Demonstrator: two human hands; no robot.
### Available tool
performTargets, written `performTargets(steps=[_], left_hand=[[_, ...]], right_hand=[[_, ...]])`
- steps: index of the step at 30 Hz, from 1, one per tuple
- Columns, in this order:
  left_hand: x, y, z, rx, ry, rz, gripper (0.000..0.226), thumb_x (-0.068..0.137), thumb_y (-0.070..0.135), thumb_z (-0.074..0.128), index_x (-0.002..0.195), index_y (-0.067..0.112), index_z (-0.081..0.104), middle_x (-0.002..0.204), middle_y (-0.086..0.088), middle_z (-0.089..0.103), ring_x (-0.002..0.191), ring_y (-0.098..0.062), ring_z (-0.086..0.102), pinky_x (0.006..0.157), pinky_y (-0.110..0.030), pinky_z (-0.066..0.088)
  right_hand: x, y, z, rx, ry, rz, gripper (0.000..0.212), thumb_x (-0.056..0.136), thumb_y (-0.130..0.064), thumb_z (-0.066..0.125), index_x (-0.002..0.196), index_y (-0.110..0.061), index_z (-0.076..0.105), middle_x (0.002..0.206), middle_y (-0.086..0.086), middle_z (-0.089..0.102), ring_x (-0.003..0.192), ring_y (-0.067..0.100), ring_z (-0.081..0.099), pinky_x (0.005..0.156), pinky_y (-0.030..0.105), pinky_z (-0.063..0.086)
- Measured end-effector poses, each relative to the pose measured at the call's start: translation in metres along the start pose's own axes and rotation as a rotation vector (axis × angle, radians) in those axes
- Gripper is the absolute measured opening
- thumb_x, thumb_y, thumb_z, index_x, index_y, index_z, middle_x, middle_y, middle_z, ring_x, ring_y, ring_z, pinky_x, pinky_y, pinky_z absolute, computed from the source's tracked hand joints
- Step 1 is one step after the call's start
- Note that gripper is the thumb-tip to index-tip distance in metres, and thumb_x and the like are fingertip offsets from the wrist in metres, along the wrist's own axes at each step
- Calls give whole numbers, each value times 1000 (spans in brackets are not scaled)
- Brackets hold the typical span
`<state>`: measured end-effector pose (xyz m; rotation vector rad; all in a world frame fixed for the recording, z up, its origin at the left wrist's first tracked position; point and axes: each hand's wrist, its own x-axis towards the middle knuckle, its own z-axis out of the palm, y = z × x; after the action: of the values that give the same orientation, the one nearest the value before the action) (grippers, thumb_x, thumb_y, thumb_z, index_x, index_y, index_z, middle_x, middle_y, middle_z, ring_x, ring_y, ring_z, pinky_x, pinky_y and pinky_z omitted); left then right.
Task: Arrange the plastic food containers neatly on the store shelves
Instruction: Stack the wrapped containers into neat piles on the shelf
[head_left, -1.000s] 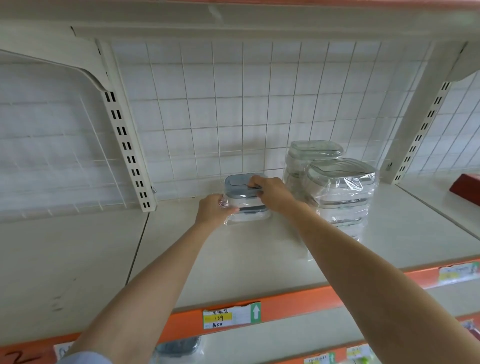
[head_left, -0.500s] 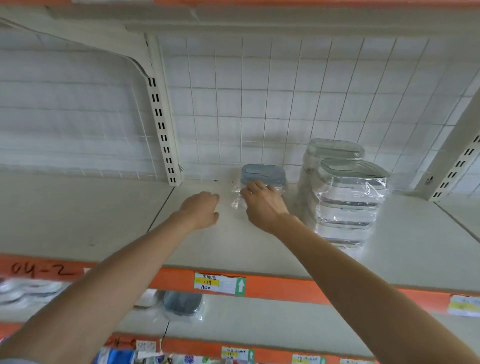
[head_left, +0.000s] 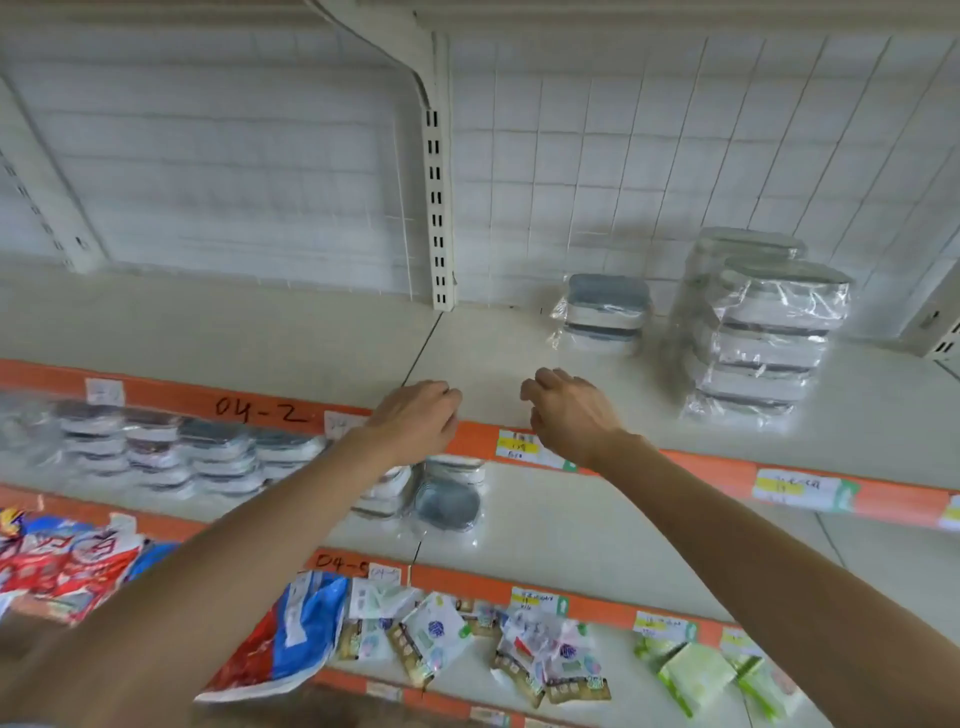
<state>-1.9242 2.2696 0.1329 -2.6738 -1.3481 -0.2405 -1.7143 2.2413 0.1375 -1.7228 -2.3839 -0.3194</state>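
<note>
Left hand (head_left: 415, 421) over front edge of upper shelf (head_left: 311, 332), fingers loosely curled, holding nothing. Right hand (head_left: 569, 413) just beside it — same loose curl, nothing held. Small wrapped container pair (head_left: 602, 314) stands beyond right hand, well apart, near back grid. Taller wrapped stacks (head_left: 763, 338) further right of it. Below left hand — more containers (head_left: 447, 493) on lower shelf, rows extending leftward.

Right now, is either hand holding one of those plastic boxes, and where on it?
No. The left hand and right hand hang loosely curled over the shelf edge, holding nothing. The small container stack sits apart, further back.
</note>
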Motion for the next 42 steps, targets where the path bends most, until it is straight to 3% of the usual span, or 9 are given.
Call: performTargets(steps=[3,5,10,17,24,29,36,38,42], left_hand=[[-48,-11,15,-21,98,48,32,88,17,54,118,6,56,118,-9,51,111,-25,47,90,-35,39],[-80,-13,26,-32,96,24,36,87,16,55,122,7,55,123,-9,49,115,-24,45,91,-35,36],[-129,-8,51,-100,-74,3,37,90,18,50,126,10,51,125,-5,48,112,-21,47,88,-32,42],[-149,-11,91,-139,-236,-87,37,90,19,50,126,9,49,119,-6,52,107,-22,52,89,-35,44],[-129,-14,165,-272,-335,-256,37,91,20,53,124,5,49,123,-10,51,114,-26,49,92,-37,42],[-109,-29,225,-293,-343,-304,40,91,19,52,128,5,46,125,-10,50,116,-25,48,95,-37,41],[-100,-49,273,-279,-305,-325,47,92,21,51,137,7,42,128,-7,49,118,-22,46,98,-34,38],[-99,-52,276,-297,-292,-317,50,92,20,50,139,6,40,130,-8,48,120,-21,44,99,-32,38],[-87,-56,278,-280,-277,-304,44,91,18,53,131,2,42,127,-9,48,118,-21,45,98,-29,38]], right_hand=[[-27,-48,1,37,94,-67,23,71,1,62,93,-3,64,94,13,60,90,32,58,68,36,45],[-45,-74,9,49,145,-122,26,57,6,69,81,-1,65,82,14,61,77,32,61,60,34,49],[-78,-112,45,46,-156,-77,40,87,-11,48,126,-12,53,124,6,52,117,25,44,91,33,36],[-88,-129,97,176,-403,56,50,94,-28,50,140,-13,37,137,5,44,127,23,38,102,36,35],[-60,-122,183,313,-488,141,61,91,-32,55,142,-8,30,143,9,38,129,25,35,106,36,35],[-24,-101,249,306,-433,157,69,89,-40,59,140,-5,28,147,10,29,132,27,29,106,37,34],[32,-89,303,247,-416,187,95,85,-52,59,150,-10,3,158,12,-1,145,27,-1,117,41,8],[39,-90,308,249,-418,221,99,81,-50,63,149,-10,4,155,12,10,144,28,7,116,42,13],[24,-93,308,340,-317,281,88,72,-48,72,138,-9,27,133,8,35,122,26,33,102,37,32]])
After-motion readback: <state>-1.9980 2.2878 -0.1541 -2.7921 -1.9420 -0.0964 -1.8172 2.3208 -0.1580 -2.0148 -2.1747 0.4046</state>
